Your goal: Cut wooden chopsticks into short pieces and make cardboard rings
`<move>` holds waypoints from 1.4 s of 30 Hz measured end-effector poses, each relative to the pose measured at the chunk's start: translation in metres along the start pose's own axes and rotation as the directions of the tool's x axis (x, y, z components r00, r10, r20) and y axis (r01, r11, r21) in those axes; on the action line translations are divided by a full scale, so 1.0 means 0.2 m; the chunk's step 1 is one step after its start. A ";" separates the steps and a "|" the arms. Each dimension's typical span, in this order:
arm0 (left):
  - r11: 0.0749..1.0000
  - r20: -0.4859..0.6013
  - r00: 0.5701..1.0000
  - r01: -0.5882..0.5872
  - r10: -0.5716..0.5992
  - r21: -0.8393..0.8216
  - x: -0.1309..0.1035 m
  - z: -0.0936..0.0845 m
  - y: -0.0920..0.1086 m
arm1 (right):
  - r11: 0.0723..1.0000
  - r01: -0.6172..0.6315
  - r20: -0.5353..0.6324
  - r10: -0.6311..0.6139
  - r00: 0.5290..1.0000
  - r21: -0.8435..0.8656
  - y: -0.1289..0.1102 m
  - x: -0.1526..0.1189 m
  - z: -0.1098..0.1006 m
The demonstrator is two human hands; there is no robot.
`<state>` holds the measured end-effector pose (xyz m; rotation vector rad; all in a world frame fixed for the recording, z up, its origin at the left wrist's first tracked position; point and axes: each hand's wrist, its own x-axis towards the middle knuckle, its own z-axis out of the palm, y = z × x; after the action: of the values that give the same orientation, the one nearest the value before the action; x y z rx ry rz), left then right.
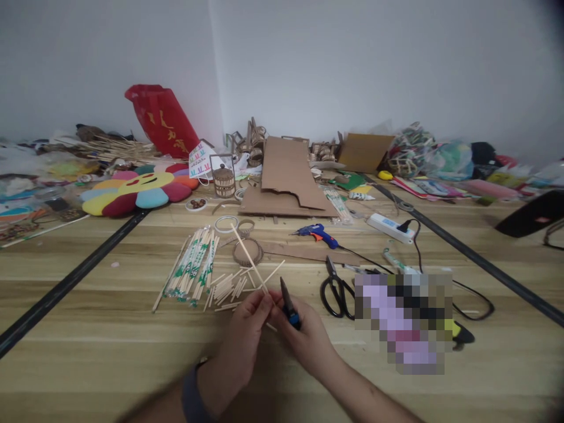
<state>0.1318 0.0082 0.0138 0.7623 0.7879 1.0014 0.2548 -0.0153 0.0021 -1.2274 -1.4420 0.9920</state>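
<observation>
The left hand (247,320) pinches the near end of a thin wooden stick (249,258), which goes up and away from it over the worktop (110,329). The right hand (304,338) is closed around a small cutter (288,305) with a blue grip and dark blades; the blades point up and stand just beside the fingers of the left hand. I cannot tell if the blades touch the stick. Both hands are low in the middle of the view, above the wooden surface. Just behind them lies a heap of short cut sticks (229,288), and to the left of it a bundle of chopsticks (194,267) in paper wrappers with green print. To the right of the hands lie black scissors (337,291), and next to them is a blurred area. Farther back there is a blue glue gun (319,234), its cable going to a white power strip (390,228). Behind the heap lie a round cardboard ring (247,252) and a tape roll (226,223). Flat cardboard pieces (286,176) lie near the wall, a flower cushion (141,188) in many colours is at the left, and a red bag (163,120) leans on the wall.
</observation>
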 end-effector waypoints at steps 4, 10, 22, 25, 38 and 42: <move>0.993 -0.027 0.998 0.046 -0.049 -0.111 0.00 0.01 0.05 | 1.000 -0.015 -0.020 0.015 1.000 -0.007 0.00 0.00 -0.01; 0.994 0.013 0.999 0.045 -0.044 -0.103 -0.01 0.03 0.05 | 0.995 -0.070 -0.096 0.062 0.993 -0.077 0.00 0.01 -0.02; 0.995 0.033 0.998 -0.055 0.053 0.078 0.00 -0.06 0.09 | 0.859 -0.309 0.145 0.273 0.951 0.409 -0.03 0.00 -0.05; 0.996 0.251 0.964 0.070 -0.083 0.061 -0.01 -0.05 0.07 | 0.691 -0.484 0.376 0.317 0.871 0.538 -0.03 -0.01 -0.03; 0.988 0.073 0.997 -0.039 0.029 0.147 0.02 -0.06 0.17 | 0.692 -0.565 0.425 0.390 0.817 0.450 -0.11 -0.01 -0.06; 0.920 0.058 0.991 -0.135 0.123 0.368 0.04 -0.10 0.21 | 0.888 -0.372 0.253 0.307 0.917 0.270 -0.14 0.01 -0.15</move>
<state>0.0996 0.0344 0.0378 1.1682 0.9206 0.9645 0.2788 -0.0174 0.0350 -1.1881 -1.1761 1.5658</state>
